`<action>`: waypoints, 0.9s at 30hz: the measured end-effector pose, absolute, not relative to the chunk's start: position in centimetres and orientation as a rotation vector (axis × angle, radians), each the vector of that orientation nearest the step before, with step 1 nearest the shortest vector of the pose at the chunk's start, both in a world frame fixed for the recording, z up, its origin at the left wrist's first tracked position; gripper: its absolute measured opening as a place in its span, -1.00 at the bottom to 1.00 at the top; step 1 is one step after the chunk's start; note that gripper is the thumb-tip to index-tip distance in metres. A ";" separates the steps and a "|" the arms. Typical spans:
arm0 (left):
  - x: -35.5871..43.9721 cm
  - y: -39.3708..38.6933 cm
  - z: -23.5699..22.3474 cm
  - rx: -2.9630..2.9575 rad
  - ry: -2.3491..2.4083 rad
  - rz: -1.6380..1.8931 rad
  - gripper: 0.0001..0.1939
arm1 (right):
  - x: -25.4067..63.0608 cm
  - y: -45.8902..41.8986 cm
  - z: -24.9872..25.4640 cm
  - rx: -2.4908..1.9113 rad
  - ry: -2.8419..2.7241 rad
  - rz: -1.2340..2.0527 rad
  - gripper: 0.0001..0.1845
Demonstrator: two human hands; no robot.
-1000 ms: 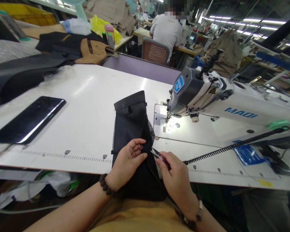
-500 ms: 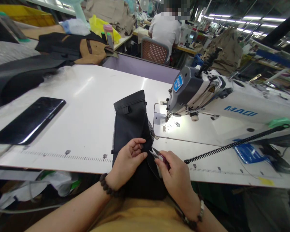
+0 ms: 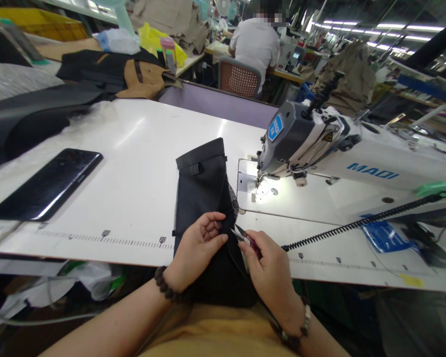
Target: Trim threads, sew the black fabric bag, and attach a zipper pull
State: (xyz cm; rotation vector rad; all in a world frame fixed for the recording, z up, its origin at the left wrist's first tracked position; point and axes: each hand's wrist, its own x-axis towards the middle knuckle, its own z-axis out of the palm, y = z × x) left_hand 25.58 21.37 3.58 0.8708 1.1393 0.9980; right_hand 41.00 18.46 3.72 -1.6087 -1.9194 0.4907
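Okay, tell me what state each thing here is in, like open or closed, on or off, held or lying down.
Left hand, fingers curled on the black piece.
Right hand, closed around the snips.
Snips, held, blades parted.
Black piece, partly on the white table, partly past its edge.
Phone, lying flat, upper face dark.
Sewing machine, working end lit; running or not, can't tell.
Ceiling lights, on.

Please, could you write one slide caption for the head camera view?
Beside a sewing machine, the left hand holds a black piece while the right hand holds small scissors.
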 end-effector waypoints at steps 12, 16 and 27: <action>25.7 21.4 3.6 0.842 1.116 0.981 -0.60 | 40.8 18.1 3.0 -1.589 -1.794 0.543 -0.82; 25.6 21.3 3.6 0.845 1.116 0.964 -0.59 | 40.8 18.0 2.8 -1.519 -1.872 0.415 -0.84; 25.7 21.5 3.8 0.862 1.128 0.990 -0.62 | 40.5 18.6 3.6 -1.668 -1.633 0.764 -0.81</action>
